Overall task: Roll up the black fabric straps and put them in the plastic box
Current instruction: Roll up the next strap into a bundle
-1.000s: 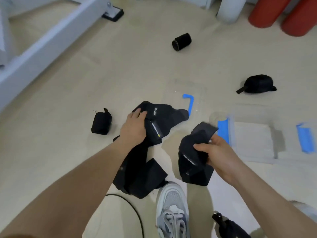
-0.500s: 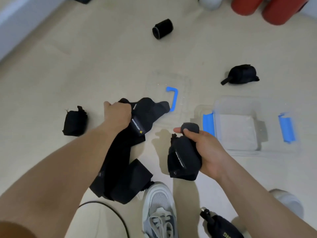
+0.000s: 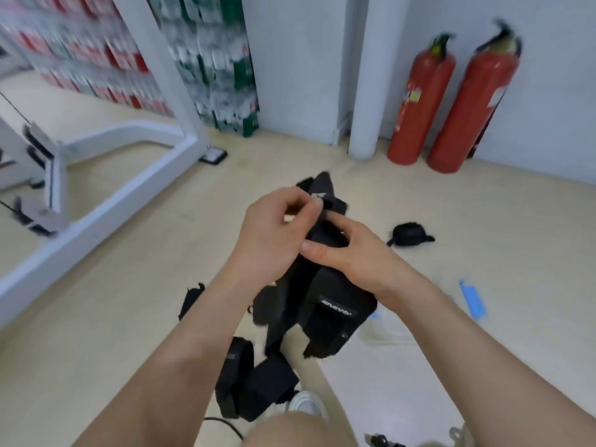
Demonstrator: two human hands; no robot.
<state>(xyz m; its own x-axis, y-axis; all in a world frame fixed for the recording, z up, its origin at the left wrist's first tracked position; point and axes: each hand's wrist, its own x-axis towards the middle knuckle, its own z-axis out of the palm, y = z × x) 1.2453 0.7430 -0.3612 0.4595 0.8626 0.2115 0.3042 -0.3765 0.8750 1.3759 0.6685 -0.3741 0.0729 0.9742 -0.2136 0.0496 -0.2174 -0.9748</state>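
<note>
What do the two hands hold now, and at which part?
Black fabric strap, at its upper end: the left hand pinches the top by the white label, the right hand grips just below it. The rest hangs down.

Left hand (image 3: 271, 233) and right hand (image 3: 350, 254) pinch a dangling black strap (image 3: 332, 314) together

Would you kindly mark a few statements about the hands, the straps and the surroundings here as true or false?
1. Both the left hand and the right hand grip the black strap. True.
2. Two red fire extinguishers stand against the wall. True.
3. The bundled strap right of the hands lies inside a box. False: it lies on the bare floor.
4. The left hand lies flat on the floor. False: it pinches the black strap's upper end.
</note>
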